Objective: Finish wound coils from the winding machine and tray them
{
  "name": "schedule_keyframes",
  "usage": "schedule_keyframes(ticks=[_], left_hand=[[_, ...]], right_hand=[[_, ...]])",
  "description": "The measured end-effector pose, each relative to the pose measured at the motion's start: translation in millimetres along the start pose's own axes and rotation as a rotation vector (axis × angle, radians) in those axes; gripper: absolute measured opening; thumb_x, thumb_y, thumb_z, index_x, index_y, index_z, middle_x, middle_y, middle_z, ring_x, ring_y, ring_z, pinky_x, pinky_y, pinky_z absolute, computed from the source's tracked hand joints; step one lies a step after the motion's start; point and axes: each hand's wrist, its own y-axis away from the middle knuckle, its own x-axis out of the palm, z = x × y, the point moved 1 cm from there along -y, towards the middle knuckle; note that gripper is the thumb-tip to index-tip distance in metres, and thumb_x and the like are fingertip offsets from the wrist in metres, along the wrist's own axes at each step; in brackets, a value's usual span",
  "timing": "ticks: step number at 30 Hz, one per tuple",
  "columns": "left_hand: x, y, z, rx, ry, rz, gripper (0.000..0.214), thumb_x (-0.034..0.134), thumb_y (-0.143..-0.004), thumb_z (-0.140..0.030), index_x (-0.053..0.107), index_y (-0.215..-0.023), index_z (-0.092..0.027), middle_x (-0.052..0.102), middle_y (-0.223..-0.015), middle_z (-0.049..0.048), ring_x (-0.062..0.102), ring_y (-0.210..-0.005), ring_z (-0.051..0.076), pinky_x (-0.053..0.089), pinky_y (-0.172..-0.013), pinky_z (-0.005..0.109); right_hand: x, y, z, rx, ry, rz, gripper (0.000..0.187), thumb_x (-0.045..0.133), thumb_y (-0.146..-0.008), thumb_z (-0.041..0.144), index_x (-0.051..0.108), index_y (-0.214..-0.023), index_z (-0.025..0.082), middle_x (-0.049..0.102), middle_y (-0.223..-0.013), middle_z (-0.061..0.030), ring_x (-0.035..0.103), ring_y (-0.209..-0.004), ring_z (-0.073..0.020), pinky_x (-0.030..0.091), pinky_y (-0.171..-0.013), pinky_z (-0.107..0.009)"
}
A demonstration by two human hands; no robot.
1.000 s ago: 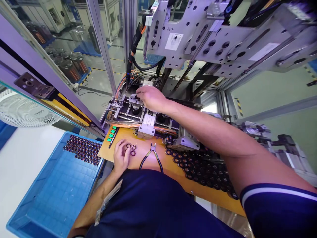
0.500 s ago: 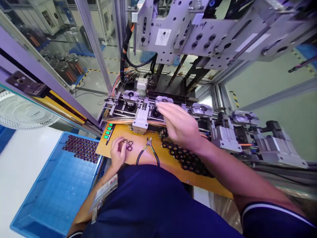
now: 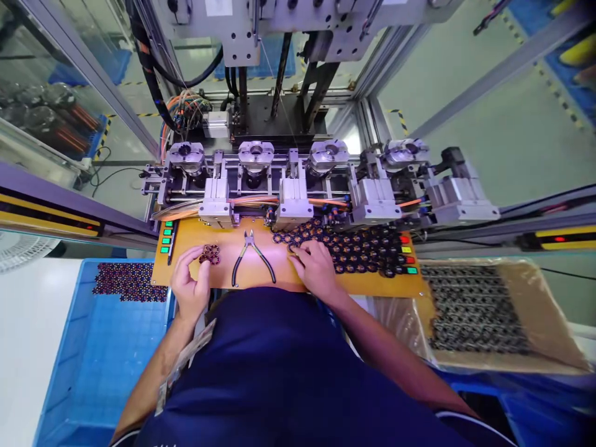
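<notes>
My left hand [image 3: 190,282] rests at the left of the orange work plate [image 3: 223,273], its thumb and fingers apart and curved beside a small cluster of wire-wound ring cores [image 3: 210,254]. At the near left end of the black ring cores [image 3: 354,248], my right hand [image 3: 317,270] is bent, with thumb and fingertips closed at a black ring core [image 3: 292,248]. The fingers partly hide that core. Between my hands lies a pair of cutting pliers [image 3: 250,241], jaws pointing away and handles spread.
Behind the plate stands a machine with several round metal clamps [image 3: 256,152]. A blue bin [image 3: 107,347] with wound cores is at left; a carton [image 3: 535,298] of grey parts is at right. Green buttons [image 3: 166,241] line the plate's left edge.
My right hand has come back from the machine's clamps down to the black ring cores. My left hand stays beside the small cluster. The view has turned, bringing the carton into sight.
</notes>
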Motion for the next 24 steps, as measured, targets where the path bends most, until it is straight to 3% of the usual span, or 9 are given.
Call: schedule_keyframes(ticks=[4,8,10,13,18,21,24], left_hand=[[8.4,-5.2,-23.6,0.019,0.068,0.182,0.02,0.06,-0.09,-0.024,0.067,-0.108,-0.019,0.071,-0.108,0.0082,0.066,-0.106,0.022,0.051,-0.098,0.044],[21.5,-9.9,-57.6,0.057,0.18,0.524,0.035,0.068,-0.086,-0.028,0.067,-0.121,-0.022,0.076,-0.103,0.0056,0.072,-0.093,0.02,0.057,-0.086,0.033],[25.7,-12.3,-73.1,0.042,0.282,0.619,0.04,0.066,-0.088,-0.03,0.064,-0.127,-0.022,0.076,-0.106,0.006,0.073,-0.09,0.019,0.058,-0.083,0.03],[25.2,-16.1,-87.4,0.005,0.388,0.572,0.035,0.064,-0.09,-0.028,0.066,-0.124,-0.02,0.075,-0.113,0.0088,0.072,-0.096,0.019,0.056,-0.086,0.03],[16.2,-20.3,-89.5,0.197,0.189,0.393,0.035,0.073,-0.083,-0.025,0.067,-0.117,-0.021,0.076,-0.102,0.0074,0.071,-0.088,0.018,0.055,-0.082,0.032],[19.8,-20.2,-76.4,0.223,0.08,0.41,0.04,0.071,-0.085,-0.027,0.062,-0.124,-0.021,0.074,-0.106,0.0089,0.07,-0.094,0.02,0.055,-0.084,0.034],[37.7,-20.7,-53.7,0.247,-0.001,0.477,0.044,0.066,-0.088,-0.029,0.057,-0.129,-0.017,0.072,-0.11,0.0124,0.068,-0.098,0.022,0.054,-0.088,0.038]], right_hand=[[-3.7,-13.9,18.5,-0.003,-0.1,0.013,0.015,0.061,-0.088,0.019,0.074,-0.082,0.019,0.059,-0.081,-0.0087,0.053,-0.083,-0.0229,0.047,-0.077,-0.042],[-22.5,-20.4,65.7,-0.117,-0.313,0.035,0.011,0.063,-0.091,0.026,0.073,-0.091,0.022,0.06,-0.11,-0.0094,0.06,-0.098,-0.0215,0.053,-0.082,-0.039],[-33.1,-24.8,89.6,-0.173,-0.47,0.037,0.007,0.064,-0.09,0.024,0.071,-0.093,0.023,0.058,-0.12,-0.0089,0.061,-0.104,-0.0208,0.055,-0.084,-0.038],[-42.1,-34.0,111.5,-0.199,-0.731,0.083,0.012,0.065,-0.089,0.018,0.07,-0.098,0.024,0.057,-0.125,-0.0094,0.061,-0.11,-0.0219,0.054,-0.089,-0.04],[-39.7,-43.8,119.1,-0.106,-0.943,0.247,0.01,0.062,-0.092,0.021,0.07,-0.097,0.022,0.062,-0.119,-0.0105,0.06,-0.115,-0.0233,0.049,-0.099,-0.045],[-47.0,-59.7,115.5,-0.111,-0.888,0.272,0.01,0.061,-0.092,0.019,0.071,-0.094,0.022,0.065,-0.114,-0.0095,0.063,-0.111,-0.0219,0.052,-0.095,-0.042],[-64.0,-105.1,103.4,-0.289,-0.666,0.223,0.01,0.063,-0.091,0.018,0.071,-0.094,0.023,0.068,-0.109,-0.0081,0.066,-0.102,-0.0204,0.054,-0.09,-0.039]])
